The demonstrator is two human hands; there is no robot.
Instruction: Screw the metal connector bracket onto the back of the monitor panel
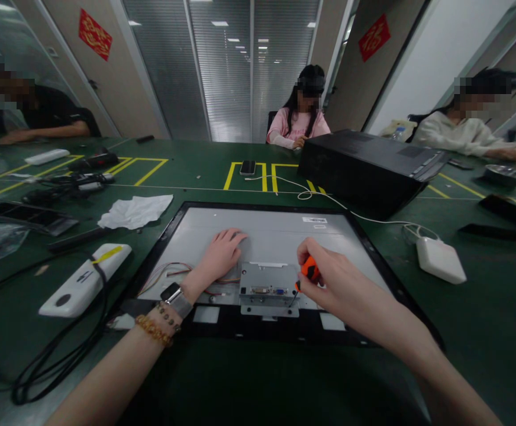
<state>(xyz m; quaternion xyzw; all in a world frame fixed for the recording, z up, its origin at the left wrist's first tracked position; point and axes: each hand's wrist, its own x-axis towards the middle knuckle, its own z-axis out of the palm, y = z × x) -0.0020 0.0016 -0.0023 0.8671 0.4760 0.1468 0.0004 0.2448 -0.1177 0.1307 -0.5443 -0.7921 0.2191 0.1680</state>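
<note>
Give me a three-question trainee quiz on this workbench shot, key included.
1. True or false: the left hand lies flat on the grey monitor back.
2. What does the right hand grip? A) pliers B) an orange-handled screwdriver C) a phone
3. Fill the gap: on the green table, the white cabled box lies to the person's ___ of the monitor back.

Key: 1 true; 2 B; 3 right.
</note>
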